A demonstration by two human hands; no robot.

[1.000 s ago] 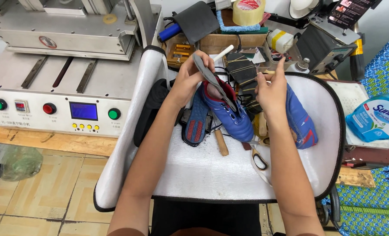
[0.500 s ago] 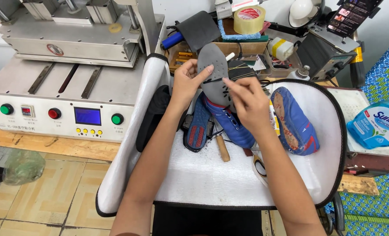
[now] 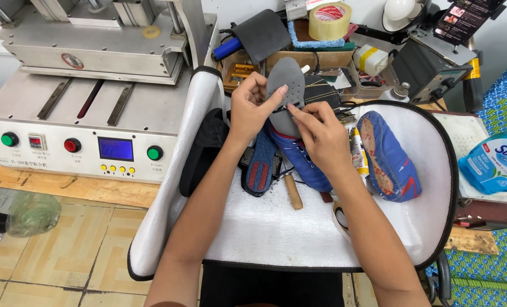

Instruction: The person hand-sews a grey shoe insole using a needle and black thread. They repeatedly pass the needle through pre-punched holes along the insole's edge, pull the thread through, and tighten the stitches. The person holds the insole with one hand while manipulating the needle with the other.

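Head camera looks down on your white padded work board [image 3: 276, 239], and both your hands meet near its 12 o'clock edge. Your left hand [image 3: 250, 108] is closed around the left rim of a grey foam shoe insole [image 3: 286, 85], thumb on the face and fingers behind, so the insole stands upright, toe end up. Your right hand [image 3: 319, 133] comes in from 4 o'clock; its thumb and forefinger are pinched together on the lower middle of the insole, touching it just beside your left thumb. Directly below the hands, at 6 o'clock from the insole, a blue lace-up shoe [image 3: 304, 162] lies on the board. At its 9 o'clock lies a blue insole with red patches [image 3: 259, 167]. A second blue shoe lying sole-up [image 3: 387, 156] sits at 3 o'clock, well apart from your hands. A wooden-handled tool [image 3: 292, 190] rests at 6 o'clock, under your right wrist.
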